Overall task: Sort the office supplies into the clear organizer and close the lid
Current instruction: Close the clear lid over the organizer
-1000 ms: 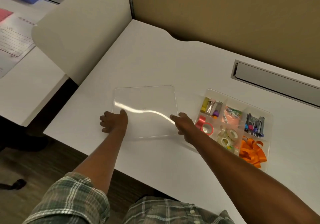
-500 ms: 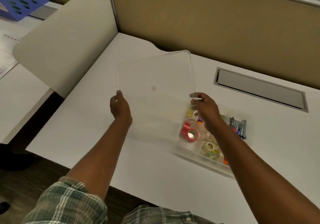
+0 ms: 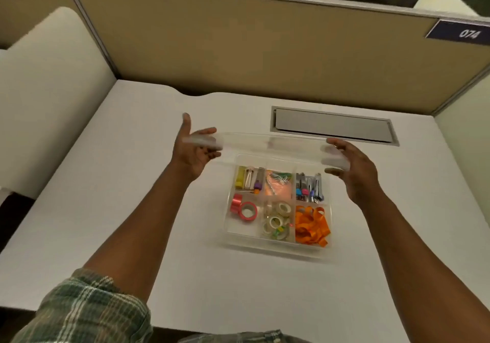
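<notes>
Head view: lid (image 3: 267,143) above the organizer's (image 3: 275,247) far edge.
We grip one lid end in the left hand (image 3: 195,149) and one in the right hand (image 3: 352,167), with the long axis running left to right. The filled organizer lies on the surface (image 3: 132,210) below, toward us, equally near both hands.

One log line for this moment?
lid: held above organizer, far side, not yet on | left hand: holds left edge | right hand: holds right edge

left hand (image 3: 195,150): raised, holds lid (image 3: 270,143) end | right hand (image 3: 354,169): raised, holds other end
</notes>
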A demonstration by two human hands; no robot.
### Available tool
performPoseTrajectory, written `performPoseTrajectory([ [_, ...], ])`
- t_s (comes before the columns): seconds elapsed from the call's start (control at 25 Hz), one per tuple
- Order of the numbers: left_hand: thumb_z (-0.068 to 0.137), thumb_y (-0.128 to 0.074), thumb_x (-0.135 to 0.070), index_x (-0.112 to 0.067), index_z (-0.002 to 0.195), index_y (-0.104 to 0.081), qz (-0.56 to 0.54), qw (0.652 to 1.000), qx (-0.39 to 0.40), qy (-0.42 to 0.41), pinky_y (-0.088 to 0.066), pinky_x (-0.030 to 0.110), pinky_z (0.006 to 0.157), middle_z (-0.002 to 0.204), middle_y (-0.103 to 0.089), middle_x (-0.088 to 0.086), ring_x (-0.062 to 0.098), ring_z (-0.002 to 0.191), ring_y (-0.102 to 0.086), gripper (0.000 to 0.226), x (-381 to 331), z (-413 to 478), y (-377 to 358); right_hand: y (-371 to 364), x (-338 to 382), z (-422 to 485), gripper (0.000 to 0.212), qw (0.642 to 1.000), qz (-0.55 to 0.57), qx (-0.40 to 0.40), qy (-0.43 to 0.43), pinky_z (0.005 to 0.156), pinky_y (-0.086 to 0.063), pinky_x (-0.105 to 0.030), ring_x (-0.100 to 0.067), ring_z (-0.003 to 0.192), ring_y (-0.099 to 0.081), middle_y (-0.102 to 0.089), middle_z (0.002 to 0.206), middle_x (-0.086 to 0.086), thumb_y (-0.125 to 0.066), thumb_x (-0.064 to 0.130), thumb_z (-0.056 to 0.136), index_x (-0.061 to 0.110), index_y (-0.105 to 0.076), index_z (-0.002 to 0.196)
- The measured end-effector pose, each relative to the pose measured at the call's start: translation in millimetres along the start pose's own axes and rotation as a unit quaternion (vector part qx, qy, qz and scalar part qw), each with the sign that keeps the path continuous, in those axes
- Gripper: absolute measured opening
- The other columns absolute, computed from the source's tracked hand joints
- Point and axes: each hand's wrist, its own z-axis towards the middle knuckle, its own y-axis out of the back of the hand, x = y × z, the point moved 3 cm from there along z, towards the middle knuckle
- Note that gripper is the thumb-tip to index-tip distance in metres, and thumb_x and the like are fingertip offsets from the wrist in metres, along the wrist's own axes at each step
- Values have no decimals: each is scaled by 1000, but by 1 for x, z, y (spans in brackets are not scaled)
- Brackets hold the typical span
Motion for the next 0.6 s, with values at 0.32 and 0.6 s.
performPoseTrajectory([
  [0.32,89,-61,-2,-13,134,-48,328,944,28,39,-56,36,56,96,-72,22,29,66,-66,48,75,1,-13,48,-78,0,51,991,-79,-32,-106,70,-57,-36,-28,88,-70,-69,118,-6,-57,18,98,24,-42,146],
  [0.6,88,-62,-14,2,113,-65,629,769,-103,-50,-52,36,90,111,-68,22,38,101,-65,30,117,-5,-9,22,-111,7,27,908,-417,-36,-18,88,-46,-40,-41,105,-62,-65,110,-24,-57,12,90,-3,-54,112],
])
